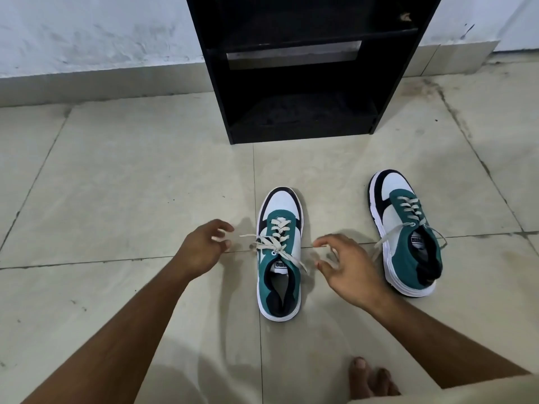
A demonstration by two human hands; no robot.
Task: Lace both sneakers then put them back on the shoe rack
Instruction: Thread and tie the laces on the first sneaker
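Neither grip closed on anything, head view: left hand point(204, 243) and right hand point(344, 263) hovered spread beside near sneaker point(278, 255) on floor point(116, 185), lace ends point(274, 246) loose. Second sneaker point(405, 231) right, apart. Shoe rack point(300, 68) beyond. Advice: pinch both ends, pull evenly, then knot.

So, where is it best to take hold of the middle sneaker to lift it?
Probably grip the middle sneaker at its heel collar, coming from above and behind: it stands upright, heel toward the person, opening facing up, loose lace ends lying farther forward.
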